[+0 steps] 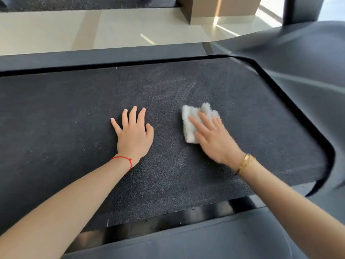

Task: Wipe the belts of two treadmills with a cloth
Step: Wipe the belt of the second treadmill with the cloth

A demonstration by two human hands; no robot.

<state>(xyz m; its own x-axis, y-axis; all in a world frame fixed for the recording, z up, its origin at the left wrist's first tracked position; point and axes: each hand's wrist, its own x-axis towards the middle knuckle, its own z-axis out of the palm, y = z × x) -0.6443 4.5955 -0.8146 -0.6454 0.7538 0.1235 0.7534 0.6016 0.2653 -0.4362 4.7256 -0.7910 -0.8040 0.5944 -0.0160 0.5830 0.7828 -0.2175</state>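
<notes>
Pale floor tiles (130,25) and a brown box (222,8) are seen beyond the far side rail (104,57) of a treadmill.

Head view. The dark, textured belt (74,113) fills most of the frame, bounded on the right by the grey motor cover (302,68). The left hand (133,133) is laid flat on the belt, fingers straight and slightly spread, nothing held. The right hand (212,137) is pressed onto a white fluffy cloth (194,120), fingers straight and close together over its top. The cloth lies on the belt right of centre, just beside the left hand, not touching it. A red string (124,160) is worn on the left wrist, a gold bracelet (244,163) on the right.

Step judged: wiping of this belt, in progress. Faint pale streaks are noted ahead of the cloth. Even, flat pressure is advised, with overlapping strokes carried across to both rails. Bracing with the left hand should stop the belt sliding.

Not visible: the belt's left stretch (cut off), the cloth's underside, and any second treadmill. The motor cover is blurred.
</notes>
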